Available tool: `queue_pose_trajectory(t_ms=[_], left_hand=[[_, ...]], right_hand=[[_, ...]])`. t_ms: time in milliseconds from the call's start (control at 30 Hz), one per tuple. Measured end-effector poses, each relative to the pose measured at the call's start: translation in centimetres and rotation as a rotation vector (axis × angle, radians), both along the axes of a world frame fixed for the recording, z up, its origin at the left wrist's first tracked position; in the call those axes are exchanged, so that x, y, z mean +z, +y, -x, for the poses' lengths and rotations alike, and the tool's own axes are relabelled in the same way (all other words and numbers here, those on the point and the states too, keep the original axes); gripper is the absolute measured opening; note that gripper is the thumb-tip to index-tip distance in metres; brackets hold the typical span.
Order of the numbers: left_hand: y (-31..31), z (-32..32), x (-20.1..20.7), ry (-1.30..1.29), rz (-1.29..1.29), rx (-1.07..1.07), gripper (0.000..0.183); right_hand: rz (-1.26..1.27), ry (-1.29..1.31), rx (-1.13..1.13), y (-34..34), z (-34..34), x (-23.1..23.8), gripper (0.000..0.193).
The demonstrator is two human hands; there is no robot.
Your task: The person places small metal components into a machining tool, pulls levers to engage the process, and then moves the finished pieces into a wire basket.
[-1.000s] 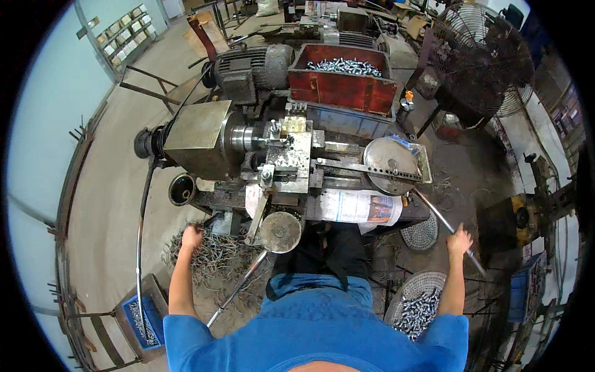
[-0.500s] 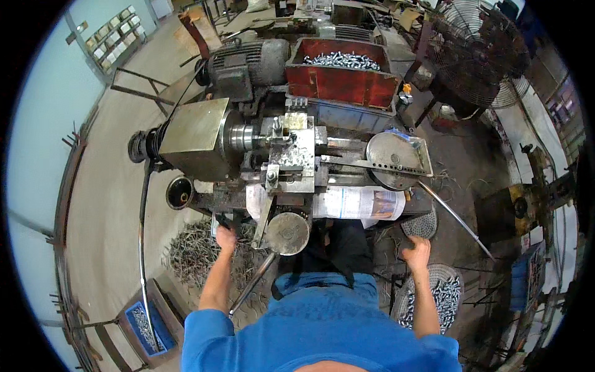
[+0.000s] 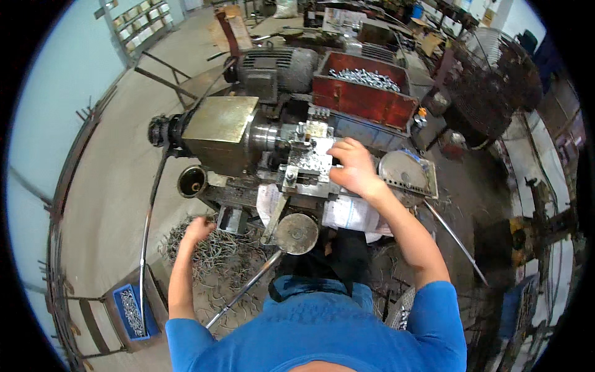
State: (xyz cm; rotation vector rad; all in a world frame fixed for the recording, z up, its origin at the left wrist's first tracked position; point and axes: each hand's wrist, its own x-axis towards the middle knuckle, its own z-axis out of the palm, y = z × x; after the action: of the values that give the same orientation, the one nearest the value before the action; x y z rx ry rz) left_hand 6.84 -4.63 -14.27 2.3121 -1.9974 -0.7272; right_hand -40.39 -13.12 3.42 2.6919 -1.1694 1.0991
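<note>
My right hand [image 3: 356, 168] is over the right end of the metal slide block [image 3: 319, 158] of a lathe-like machine. Its fingers curl down around a part there; what they grip is hidden beneath the palm. To the left, my left hand [image 3: 198, 230] is in the air beside a small open metal box [image 3: 232, 219], above a heap of thin bent metal rods [image 3: 214, 251]. The left fingers are bunched, and anything inside them is too small to make out. Left of the slide sits the machine's shiny round chuck [image 3: 266, 137]. A round metal plate [image 3: 296, 234] stands before my waist.
Behind the machine are a motor [image 3: 279, 68] and a red bin [image 3: 365, 99] of shiny metal parts. A caged fan [image 3: 489, 84] stands at far right. A blue tray [image 3: 131, 313] of parts lies low left. A metal bar [image 3: 455, 242] slants out on the right.
My right hand has moved up and left from beside the parts basket to the slide block. My left hand has drawn left, away from the small box. The whole view has shifted slightly.
</note>
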Motion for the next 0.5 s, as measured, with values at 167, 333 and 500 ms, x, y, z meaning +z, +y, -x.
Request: queue_pose_trajectory(t_ms=[167,333,500], left_hand=[[3.3,-8.0,10.0,0.092,0.656,0.243,0.036],[9.8,-13.6,9.8,-0.209,0.552,0.61,0.033],[9.8,-3.4,10.3,-0.308,0.391,0.644,0.051]], right_hand=[[0.029,0.487,-0.021,-6.1,-9.8,-0.4,0.026],[-0.078,0.707,-0.034,-7.4,-13.2,-0.8,0.02],[-0.05,0.66,-0.07,-9.1,-12.4,-2.3,0.018]])
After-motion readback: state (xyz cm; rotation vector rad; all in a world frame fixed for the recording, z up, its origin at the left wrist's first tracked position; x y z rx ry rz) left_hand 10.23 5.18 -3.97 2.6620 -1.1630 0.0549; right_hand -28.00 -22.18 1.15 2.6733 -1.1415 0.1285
